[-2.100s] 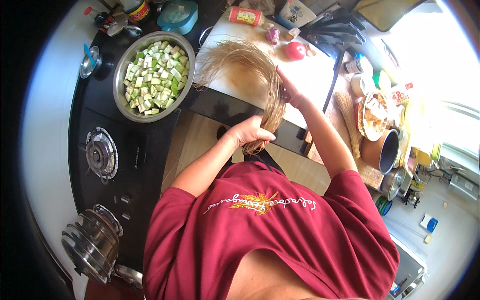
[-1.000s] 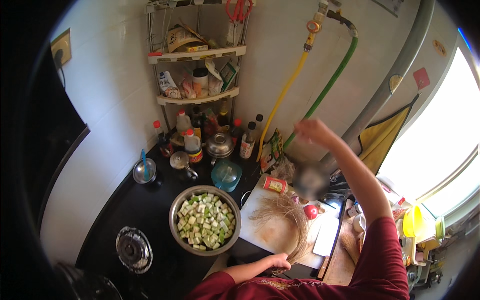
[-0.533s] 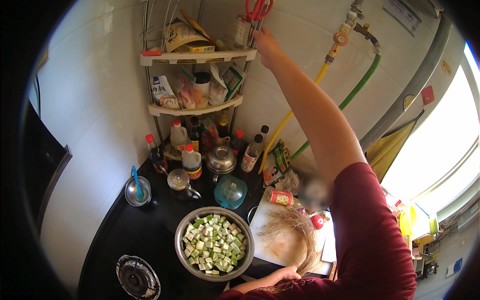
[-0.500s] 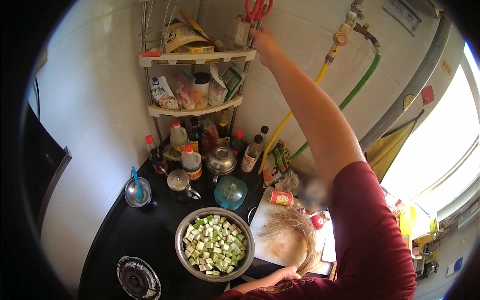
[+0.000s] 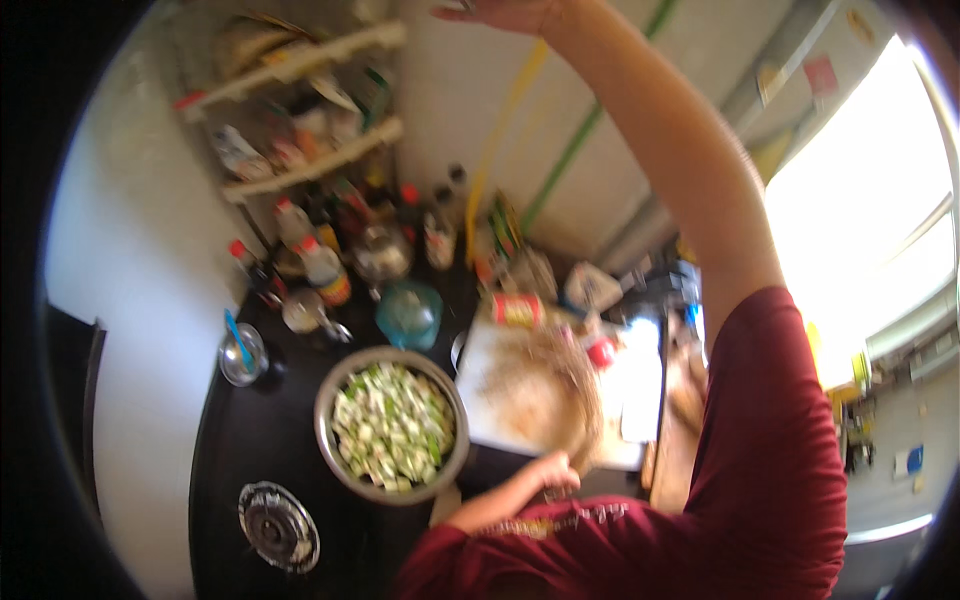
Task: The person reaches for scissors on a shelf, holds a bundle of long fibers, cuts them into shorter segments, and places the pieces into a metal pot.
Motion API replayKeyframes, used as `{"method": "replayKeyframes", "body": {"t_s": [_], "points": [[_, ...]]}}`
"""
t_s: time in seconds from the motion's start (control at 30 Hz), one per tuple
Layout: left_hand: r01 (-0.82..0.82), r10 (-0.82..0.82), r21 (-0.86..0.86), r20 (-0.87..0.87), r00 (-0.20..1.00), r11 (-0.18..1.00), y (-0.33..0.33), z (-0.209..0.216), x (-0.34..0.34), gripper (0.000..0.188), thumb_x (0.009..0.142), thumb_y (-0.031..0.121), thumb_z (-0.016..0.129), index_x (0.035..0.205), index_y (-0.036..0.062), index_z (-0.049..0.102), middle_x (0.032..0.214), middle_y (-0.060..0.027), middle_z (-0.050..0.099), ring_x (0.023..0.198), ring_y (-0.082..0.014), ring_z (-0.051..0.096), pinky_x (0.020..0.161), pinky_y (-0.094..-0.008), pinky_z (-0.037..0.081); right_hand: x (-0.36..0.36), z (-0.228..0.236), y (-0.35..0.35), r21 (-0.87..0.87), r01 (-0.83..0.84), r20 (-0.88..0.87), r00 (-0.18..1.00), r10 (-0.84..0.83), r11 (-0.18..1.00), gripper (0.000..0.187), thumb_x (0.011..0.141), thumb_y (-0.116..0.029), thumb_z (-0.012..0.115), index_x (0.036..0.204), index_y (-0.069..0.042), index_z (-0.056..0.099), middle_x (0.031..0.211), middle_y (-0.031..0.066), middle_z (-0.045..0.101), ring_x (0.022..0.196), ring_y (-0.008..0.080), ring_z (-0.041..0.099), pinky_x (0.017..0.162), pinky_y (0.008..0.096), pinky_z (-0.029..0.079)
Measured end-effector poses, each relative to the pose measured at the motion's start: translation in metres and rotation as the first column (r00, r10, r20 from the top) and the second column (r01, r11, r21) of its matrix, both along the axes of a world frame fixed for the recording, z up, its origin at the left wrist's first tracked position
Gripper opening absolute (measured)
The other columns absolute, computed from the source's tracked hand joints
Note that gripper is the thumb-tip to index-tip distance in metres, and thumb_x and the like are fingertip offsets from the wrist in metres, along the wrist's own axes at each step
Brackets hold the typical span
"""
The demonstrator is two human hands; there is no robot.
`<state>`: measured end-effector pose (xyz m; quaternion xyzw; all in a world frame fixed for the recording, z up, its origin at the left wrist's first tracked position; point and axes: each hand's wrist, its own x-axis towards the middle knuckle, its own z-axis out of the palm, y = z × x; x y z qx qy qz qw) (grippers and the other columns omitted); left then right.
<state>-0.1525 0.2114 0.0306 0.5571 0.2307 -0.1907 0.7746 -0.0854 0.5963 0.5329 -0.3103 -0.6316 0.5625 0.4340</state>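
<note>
Kitchen corner: pale wall (image 5: 130,300) on the left, bright window (image 5: 880,200) glaring on the right, and much of the view is smeared with blur.
Black counter (image 5: 285,430): it runs down the left side, carrying a round burner (image 5: 278,527) and, up near the wall, a small metal bowl (image 5: 243,365) with a blue spoon (image 5: 237,338) leaning in it.
Left hand (image 5: 553,472): down low at the near edge of the board, fingers closed around the gathered end of the strands!
Bundle of thin tan strands (image 5: 578,385): curving up and leftward from that grip, fanning loose over the board; whether the far tips touch it, I can't tell.
Right hand (image 5: 510,12): way up at the top edge, arm stretched high, part of it cut off; one finger pokes out to the left, but whether the rest grip anything, I can't tell.
White cutting board (image 5: 487,415): beneath the strands, with a red tomato (image 5: 602,352), a red-labelled packet (image 5: 518,309) and a cleaver (image 5: 640,410) around them.
Metal basin (image 5: 324,425): just left of the board, heaped with green-and-white cubes (image 5: 390,425).
Corner shelf (image 5: 295,64): upper left, packets on its tiers, bottles (image 5: 325,272) clustered below.
</note>
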Motion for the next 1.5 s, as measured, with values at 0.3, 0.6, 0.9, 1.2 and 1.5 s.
{"method": "replayKeyframes", "body": {"t_s": [0.3,0.6,0.9,1.2,1.5], "points": [[-0.3,0.291,-0.055,-0.137,0.947,0.952,-0.018,0.038,0.008,0.023,0.067,0.009,0.065,0.079,-0.0047,0.052,0.059,-0.0105,0.057,0.044,-0.016,0.054,0.037,-0.029,0.044,0.209,-0.19,-0.295,-0.44,0.002,0.783,0.49,0.382,0.898,0.024,0.079,-0.02,0.064,0.099,-0.007,0.063,0.089,0.0043,0.063,0.086,0.0131,0.057,0.082,0.0297,0.039],[-0.425,0.425,-0.126,-0.027,0.905,0.896,-0.061,0.039,0.071,0.017,0.069,0.01,0.065,0.079,0.0012,0.055,0.059,-0.0048,0.055,0.046,-0.012,0.054,0.044,-0.0236,0.047,0.303,-0.34,-0.583,-0.525,0.365,0.749,-0.231,0.621,0.769,0.016,0.056,-0.015,0.072,0.07,-0.008,0.07,0.066,0.0105,0.064,0.066,0.0263,0.063,0.057,0.0372,0.05],[-0.554,0.584,-0.22,0.107,0.804,0.803,-0.079,0.08,0.091,0.016,0.075,0.007,0.061,0.087,-0.0014,0.054,0.061,-0.0056,0.054,0.05,-0.014,0.054,0.052,-0.0275,0.049,0.335,-0.435,-0.627,0.081,0.085,0.901,-0.433,-0.036,0.993,0.018,0.077,-0.021,0.054,0.07,-0.01,0.068,0.082,0.0007,0.063,0.093,0.0195,0.049,0.086,0.0337,0.033],[-0.487,0.531,-0.213,0.284,0.798,0.847,-0.084,0.149,0.065,0.021,0.076,0.008,0.055,0.094,0.002,0.047,0.061,-0.0043,0.047,0.049,-0.0136,0.046,0.056,-0.0281,0.041,0.304,-0.462,-0.668,0.503,0.404,0.863,-0.201,-0.463,0.764,0.039,0.073,-0.009,0.054,0.112,-0.005,0.051,0.121,0.0128,0.046,0.106,0.029,0.046,0.085,0.0407,0.041],[-0.508,0.525,-0.131,0.226,0.82,0.851,-0.109,0.136,0.077,0.022,0.073,0.007,0.06,0.091,-0.0005,0.051,0.065,-0.0078,0.054,0.057,-0.0165,0.055,0.058,-0.0272,0.047,0.251,-0.475,-0.693,0.372,0.877,0.881,-0.231,-0.413,0.304,0.055,0.069,-0.021,0.069,0.115,-0.004,0.045,0.102,0.0175,0.047,0.096,0.0356,0.046,0.082,0.0416,0.043]]}}
